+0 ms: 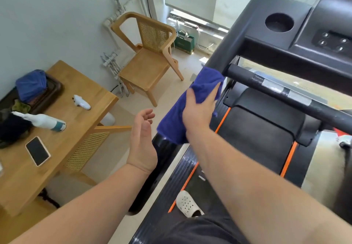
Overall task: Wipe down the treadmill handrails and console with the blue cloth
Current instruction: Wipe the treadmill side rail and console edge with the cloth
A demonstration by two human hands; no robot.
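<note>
Blue cloth [192,106], soft and fuzzy, hides part of the shiny black handrail [162,143]. Right hand [200,110] grips the cloth. Left hand [142,139], at eight o'clock, is loose and empty.

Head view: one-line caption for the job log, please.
Right hand grips the blue cloth around the treadmill's left handrail below the console, left hand open beside it.

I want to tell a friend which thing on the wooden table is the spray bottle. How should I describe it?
Find the wooden table left of the treadmill. Toward its near left side, between the dark tray and the phone, a bottle lies on its side. It alone is white with a teal base, and longer than the small white gadget.
</note>
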